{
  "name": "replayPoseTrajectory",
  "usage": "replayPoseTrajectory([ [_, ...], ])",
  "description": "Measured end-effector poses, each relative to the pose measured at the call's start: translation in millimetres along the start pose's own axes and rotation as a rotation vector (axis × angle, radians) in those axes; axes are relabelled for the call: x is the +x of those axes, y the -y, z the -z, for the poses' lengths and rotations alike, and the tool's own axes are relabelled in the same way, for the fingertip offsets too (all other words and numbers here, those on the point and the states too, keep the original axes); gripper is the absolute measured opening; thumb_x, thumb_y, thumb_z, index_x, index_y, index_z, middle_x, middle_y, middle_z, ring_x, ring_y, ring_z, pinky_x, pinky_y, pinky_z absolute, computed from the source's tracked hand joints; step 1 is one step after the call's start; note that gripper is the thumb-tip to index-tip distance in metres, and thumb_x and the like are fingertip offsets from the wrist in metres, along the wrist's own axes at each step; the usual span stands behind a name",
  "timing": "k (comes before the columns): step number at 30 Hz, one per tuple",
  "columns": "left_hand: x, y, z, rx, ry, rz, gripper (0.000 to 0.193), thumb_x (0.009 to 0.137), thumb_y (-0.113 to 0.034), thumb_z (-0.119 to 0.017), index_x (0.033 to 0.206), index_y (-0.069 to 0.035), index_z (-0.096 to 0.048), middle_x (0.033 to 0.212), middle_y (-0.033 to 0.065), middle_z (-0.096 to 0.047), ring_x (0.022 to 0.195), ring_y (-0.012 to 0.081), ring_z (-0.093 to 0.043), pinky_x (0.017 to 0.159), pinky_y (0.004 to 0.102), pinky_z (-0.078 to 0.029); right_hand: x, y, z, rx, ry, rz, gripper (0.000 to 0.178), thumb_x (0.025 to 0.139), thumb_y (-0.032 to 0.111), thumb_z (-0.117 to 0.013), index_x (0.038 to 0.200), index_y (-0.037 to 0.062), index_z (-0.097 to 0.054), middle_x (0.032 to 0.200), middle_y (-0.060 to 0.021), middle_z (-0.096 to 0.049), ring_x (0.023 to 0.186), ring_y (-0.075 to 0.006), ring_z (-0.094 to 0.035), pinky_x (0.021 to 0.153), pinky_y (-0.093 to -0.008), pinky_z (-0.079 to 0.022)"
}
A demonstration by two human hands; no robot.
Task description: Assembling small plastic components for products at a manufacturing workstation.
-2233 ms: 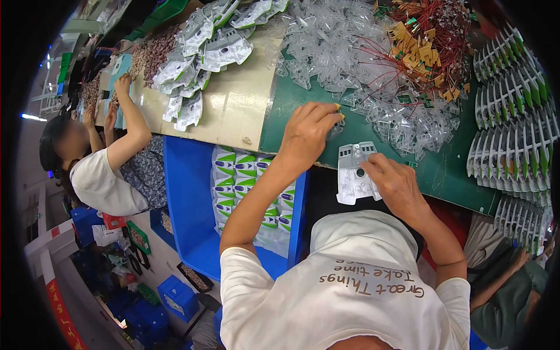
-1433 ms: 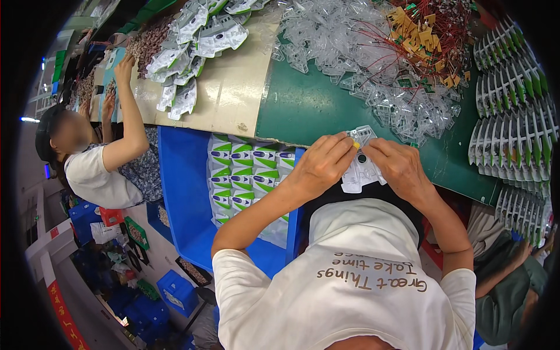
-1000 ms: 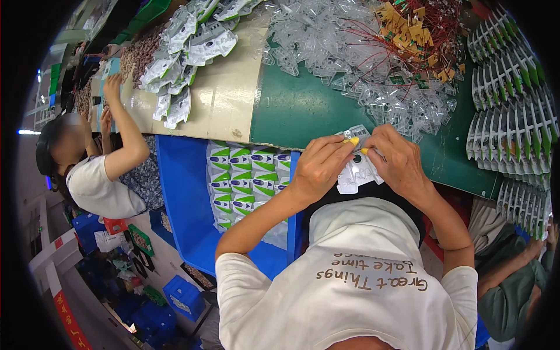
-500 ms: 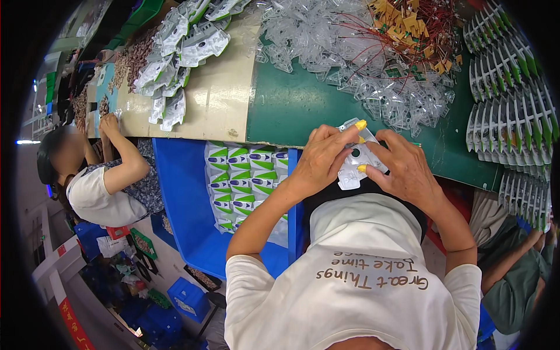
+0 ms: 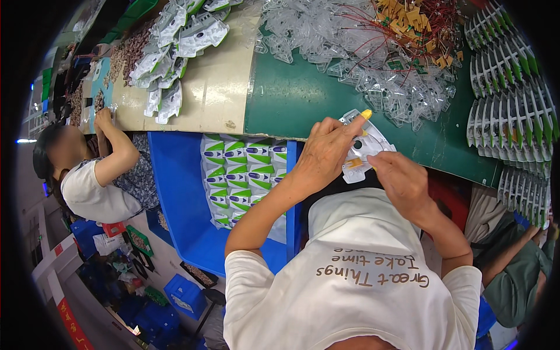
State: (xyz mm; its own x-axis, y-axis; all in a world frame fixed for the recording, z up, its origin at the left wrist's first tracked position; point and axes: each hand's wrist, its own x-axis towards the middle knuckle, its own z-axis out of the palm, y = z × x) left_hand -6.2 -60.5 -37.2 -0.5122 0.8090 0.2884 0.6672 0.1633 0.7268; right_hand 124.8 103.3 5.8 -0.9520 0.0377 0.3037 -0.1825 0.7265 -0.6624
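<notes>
My left hand (image 5: 326, 149) holds the white shell (image 5: 374, 144) by its left side, index finger laid along it, a yellow cot (image 5: 366, 114) on that fingertip. My right hand (image 5: 403, 181) has its fingers drawn narrow at the shell's lower right edge; I cannot tell whether they grip it. The shell is at the near edge of the green tabletop (image 5: 291, 93). Beyond lie clear parts (image 5: 402, 96) and red wires (image 5: 448, 26); a blue crate (image 5: 181, 198) stands left of me.
</notes>
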Motion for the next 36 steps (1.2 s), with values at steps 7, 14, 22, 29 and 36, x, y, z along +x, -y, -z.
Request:
replayPoseTrajectory([
  [7,-3,6,3,-0.033,-0.025,0.002,0.070,0.081,0.007,-0.066,0.147,-0.004,-0.043,0.108,0.0071,-0.069,0.092,0.0270,-0.056,0.088,0.0379,-0.043,-5,-3,-19,-0.042,-0.069,0.025,0.031,0.070,-0.008,-0.073,0.100,-0.0012,-0.069,0.091,-0.0110,-0.067,0.069,-0.0219,-0.067,0.056,-0.0307,-0.054],
  [14,8,3,-3,-0.087,-0.014,-0.020,0.062,0.086,0.003,-0.062,0.145,-0.005,-0.045,0.108,0.0084,-0.069,0.095,0.0300,-0.054,0.088,0.0402,-0.041,-24,-22,1,0.133,-0.204,-0.403,0.028,0.078,-0.009,-0.067,0.105,0.0008,-0.065,0.077,-0.0095,-0.067,0.059,-0.0164,-0.065,0.053,-0.0265,-0.050],
  [22,10,-1,-1,-0.033,-0.122,0.016,0.033,0.085,0.008,-0.066,0.118,0.001,-0.065,0.092,0.0116,-0.065,0.080,0.0224,-0.061,0.074,0.0311,-0.050,-39,-38,-6,0.239,-0.286,-0.325,0.023,0.083,-0.002,-0.064,0.104,0.0041,-0.057,0.074,-0.0135,-0.061,0.062,-0.0247,-0.064,0.056,-0.0353,-0.050],
  [29,46,-27,-16,-0.094,-0.046,-0.010,0.020,0.085,0.004,-0.069,0.105,0.003,-0.068,0.101,0.0157,-0.070,0.091,0.0312,-0.064,0.081,0.0375,-0.050,-131,-19,90,-0.077,-0.568,-0.480,0.021,0.078,-0.001,-0.067,0.098,0.0059,-0.062,0.076,-0.0080,-0.065,0.060,-0.0146,-0.064,0.056,-0.0285,-0.051],
  [36,63,-40,-40,-0.108,0.130,-0.116,0.018,0.084,0.002,-0.070,0.102,0.002,-0.069,0.100,0.0157,-0.070,0.092,0.0331,-0.065,0.082,0.0389,-0.051,-193,12,280,-0.175,-1.064,-0.613,0.015,0.091,-0.002,-0.052,0.104,0.0035,-0.056,0.071,0.0047,-0.051,0.054,-0.0010,-0.044,0.047,-0.0178,-0.032],
])
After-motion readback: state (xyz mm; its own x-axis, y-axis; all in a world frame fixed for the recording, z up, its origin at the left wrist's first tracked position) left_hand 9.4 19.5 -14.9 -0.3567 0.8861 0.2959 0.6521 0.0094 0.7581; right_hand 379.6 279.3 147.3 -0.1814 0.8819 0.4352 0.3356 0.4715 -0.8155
